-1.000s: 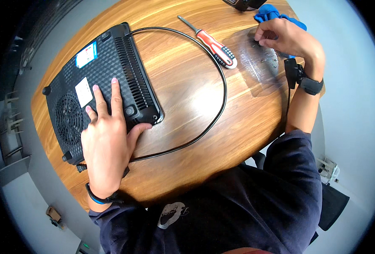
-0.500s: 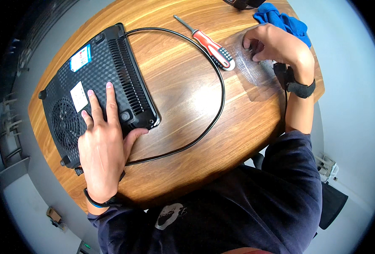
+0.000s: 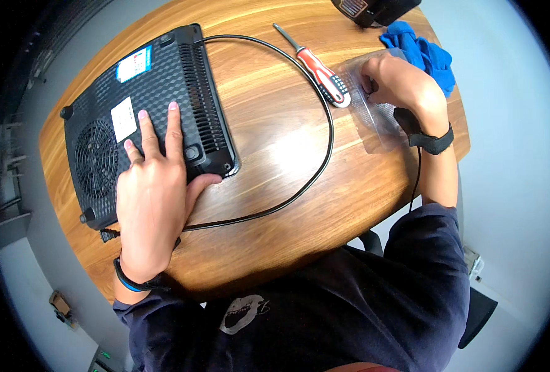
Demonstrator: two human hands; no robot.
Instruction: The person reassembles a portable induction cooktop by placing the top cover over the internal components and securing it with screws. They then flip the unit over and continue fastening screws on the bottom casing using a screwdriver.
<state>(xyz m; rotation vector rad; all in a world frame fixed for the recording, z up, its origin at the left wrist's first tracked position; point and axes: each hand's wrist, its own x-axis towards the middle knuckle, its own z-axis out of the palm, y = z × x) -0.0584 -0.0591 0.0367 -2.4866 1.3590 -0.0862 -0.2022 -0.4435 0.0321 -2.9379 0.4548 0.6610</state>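
Note:
A black induction cooker (image 3: 172, 80) lies upside down at the left, with its fan grille, vent slots and round feet facing up. My left hand (image 3: 154, 186) rests flat on its near right corner, fingers spread and thumb over the edge. At the right, my right hand (image 3: 405, 87) reaches down into a clear plastic tray (image 3: 377, 136). Its fingers are curled together, and whatever they pinch is hidden. Between the cooker and the tray lies a red and white screwdriver (image 3: 320, 71), its shaft pointing away to the left.
A black power cord (image 3: 331, 139) loops across the wooden table (image 3: 269, 142), and its plug (image 3: 109, 235) lies by the cooker's near left corner. A crumpled blue cloth (image 3: 433, 62) sits beyond my right hand. A black device (image 3: 393, 11) stands at the far edge.
The view has shifted slightly, bringing more of the far black device into sight. My right hand's fingers are bent lower into the tray. My left hand stays flat on the cooker.

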